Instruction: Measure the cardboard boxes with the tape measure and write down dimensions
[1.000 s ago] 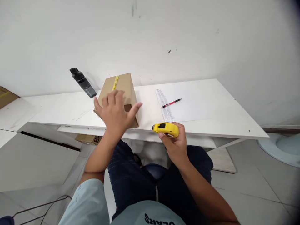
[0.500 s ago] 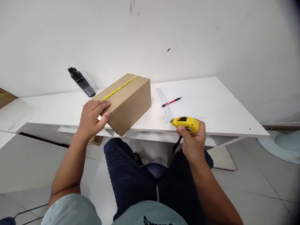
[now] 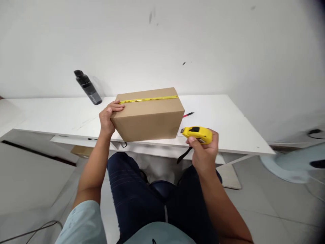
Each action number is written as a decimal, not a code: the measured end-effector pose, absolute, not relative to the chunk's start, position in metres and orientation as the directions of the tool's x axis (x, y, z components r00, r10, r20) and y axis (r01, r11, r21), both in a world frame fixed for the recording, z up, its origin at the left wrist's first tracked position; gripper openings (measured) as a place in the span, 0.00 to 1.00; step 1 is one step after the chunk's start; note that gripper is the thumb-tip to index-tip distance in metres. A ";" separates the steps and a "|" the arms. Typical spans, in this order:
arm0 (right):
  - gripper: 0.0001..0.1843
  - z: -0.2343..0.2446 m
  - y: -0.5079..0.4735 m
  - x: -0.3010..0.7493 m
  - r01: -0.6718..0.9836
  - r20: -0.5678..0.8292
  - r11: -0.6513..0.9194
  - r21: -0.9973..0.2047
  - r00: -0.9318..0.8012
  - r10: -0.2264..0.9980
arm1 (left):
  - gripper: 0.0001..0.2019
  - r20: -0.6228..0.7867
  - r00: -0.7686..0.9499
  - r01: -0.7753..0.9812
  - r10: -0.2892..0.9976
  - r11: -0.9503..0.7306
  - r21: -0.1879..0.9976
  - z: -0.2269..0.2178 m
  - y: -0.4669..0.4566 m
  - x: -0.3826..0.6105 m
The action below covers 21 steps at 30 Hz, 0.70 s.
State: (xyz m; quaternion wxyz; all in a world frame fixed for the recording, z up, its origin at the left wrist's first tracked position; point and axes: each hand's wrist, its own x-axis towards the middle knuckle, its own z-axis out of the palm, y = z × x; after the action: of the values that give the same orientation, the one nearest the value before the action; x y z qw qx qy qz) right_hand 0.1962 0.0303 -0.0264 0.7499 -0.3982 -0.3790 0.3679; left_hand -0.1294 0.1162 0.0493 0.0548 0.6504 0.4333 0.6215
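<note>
A brown cardboard box sealed with yellow tape along its top stands at the near edge of the white table, its long side facing me. My left hand grips the box's left end, fingers curled over the top corner. A yellow tape measure sits in my right hand, fingers closed around it, just right of the box's lower right corner. A black wrist strap hangs below it.
A dark water bottle stands at the back left of the table by the wall. A red pen and a sheet of paper peek out behind the box. A pale fan base sits on the floor at right. My legs are under the table edge.
My left hand has turned the box from end-on to broadside and now holds its left end. My right hand with the tape measure has moved right and up, close to the box's right corner.
</note>
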 end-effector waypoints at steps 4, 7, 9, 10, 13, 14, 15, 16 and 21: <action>0.27 -0.013 0.022 0.189 -0.119 0.398 0.480 -0.869 0.408 0.821 | 0.24 0.862 -0.012 0.691 0.508 -0.619 0.374 0.048 0.105 -0.115; 0.29 0.002 0.013 0.184 -0.083 0.475 0.506 -0.858 0.247 0.845 | 0.21 0.920 0.246 0.758 0.304 -0.652 0.013 0.044 0.073 -0.090; 0.32 0.011 0.006 0.181 -0.144 0.479 0.480 -0.865 0.048 0.877 | 0.22 0.843 0.499 0.655 0.201 -0.725 -0.215 0.041 0.046 -0.070; 0.32 0.015 0.003 0.179 -0.185 0.474 0.458 -0.869 -0.049 0.879 | 0.21 0.819 0.549 0.604 0.165 -0.756 -0.252 0.039 0.035 -0.061; 0.32 0.022 -0.005 0.173 -0.268 0.444 0.385 -0.883 -0.212 0.871 | 0.16 0.806 0.555 0.556 0.205 -0.812 -0.176 0.036 0.011 -0.047; 0.31 0.023 -0.006 0.171 -0.282 0.430 0.363 -0.888 -0.231 0.873 | 0.14 0.797 0.544 0.574 0.260 -0.809 -0.128 0.036 0.008 -0.047; 0.31 0.024 -0.007 0.170 -0.292 0.417 0.344 -0.892 -0.243 0.876 | 0.13 0.779 0.543 0.599 0.314 -0.795 -0.097 0.036 0.006 -0.049; 0.32 0.024 -0.007 0.169 -0.302 0.413 0.335 -0.892 -0.247 0.877 | 0.12 0.761 0.545 0.627 0.351 -0.774 -0.091 0.036 0.005 -0.053; 0.35 0.031 0.021 0.186 -0.255 0.468 0.435 -0.864 -0.085 0.880 | 0.13 0.840 0.523 0.713 0.141 -0.612 -0.341 0.048 0.021 -0.091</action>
State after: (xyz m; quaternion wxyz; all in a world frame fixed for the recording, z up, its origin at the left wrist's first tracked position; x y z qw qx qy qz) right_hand 0.1856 0.0214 0.0310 0.6200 -0.2708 -0.5771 0.4575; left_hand -0.0907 0.0210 0.0479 -0.3499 0.7995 0.2671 0.4088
